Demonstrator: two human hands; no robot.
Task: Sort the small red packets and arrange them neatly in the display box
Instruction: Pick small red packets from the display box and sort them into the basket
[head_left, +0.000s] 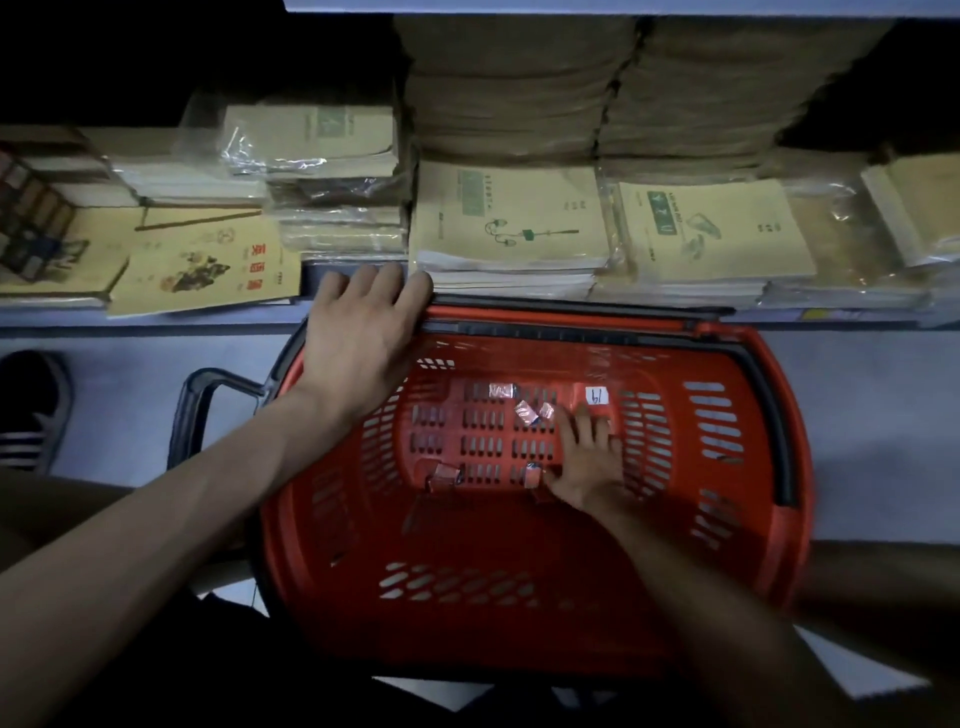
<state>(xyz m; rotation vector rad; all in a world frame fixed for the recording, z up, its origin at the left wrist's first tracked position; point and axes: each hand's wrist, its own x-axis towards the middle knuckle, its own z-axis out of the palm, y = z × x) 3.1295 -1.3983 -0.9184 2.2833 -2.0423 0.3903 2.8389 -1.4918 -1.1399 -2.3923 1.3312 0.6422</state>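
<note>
A basket (519, 639) is set at lower centre, before a shelf (156, 326) on which stacks of notebooks (514, 223) are ranged across the upper frame; packets (529, 414) are scattered on the basket's floor; the left grip (358, 338) is laid on its upper-left rim; the right grip (587, 457) is placed inside, right of the packets.

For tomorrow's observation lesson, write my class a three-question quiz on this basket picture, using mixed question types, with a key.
1. True or false: the left hand rests on the red basket's rim.
2. Where is the right hand? A) holding a phone B) down inside the basket C) out of view
3. Fill in: the small packets lie on the basket's ___.
Key: 1 true; 2 B; 3 bottom.
</note>
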